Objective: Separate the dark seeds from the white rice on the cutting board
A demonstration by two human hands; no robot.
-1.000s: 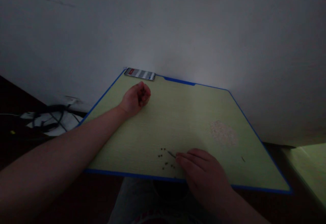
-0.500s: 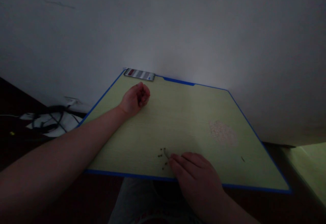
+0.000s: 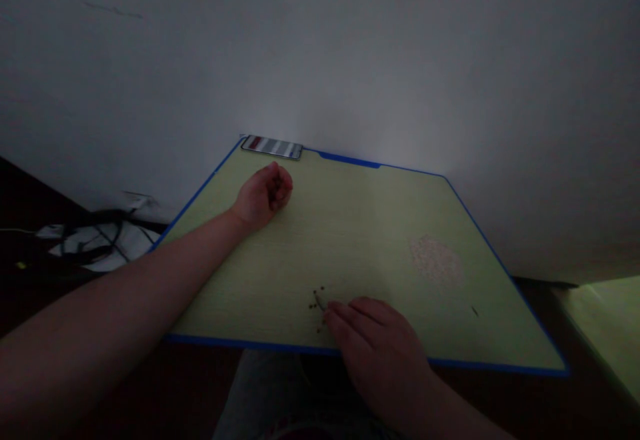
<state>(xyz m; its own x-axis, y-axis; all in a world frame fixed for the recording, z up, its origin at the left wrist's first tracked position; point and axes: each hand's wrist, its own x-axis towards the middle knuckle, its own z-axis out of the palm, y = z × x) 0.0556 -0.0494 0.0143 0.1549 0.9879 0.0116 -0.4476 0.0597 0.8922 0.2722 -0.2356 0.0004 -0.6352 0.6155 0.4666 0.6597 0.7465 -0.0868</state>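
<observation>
My left hand (image 3: 265,197) rests on the folding table (image 3: 335,227) at the left, fingers curled into a loose fist. The hollow between its fingers and palm is dark, and I cannot make out what is in it. Near the front edge my right hand (image 3: 377,340) lies palm down, its fingers closed on a thin, pale, slightly bent stick (image 3: 319,302). Only the stick's tip shows; the fingers cover the rest. Several small dark round grains (image 3: 313,306) lie loose around that tip, just left of the fingertips.
A phone (image 3: 273,147) with its screen lit lies at the back left corner. On the right are a flat spread of pale grains (image 3: 436,261) and a small thin dark piece (image 3: 475,311). The wall (image 3: 350,60) stands behind; black cables (image 3: 95,233) lie on the floor at left.
My right hand has shifted slightly left, and the stick's tip has come in among the dark grains. My left hand stays in its place.
</observation>
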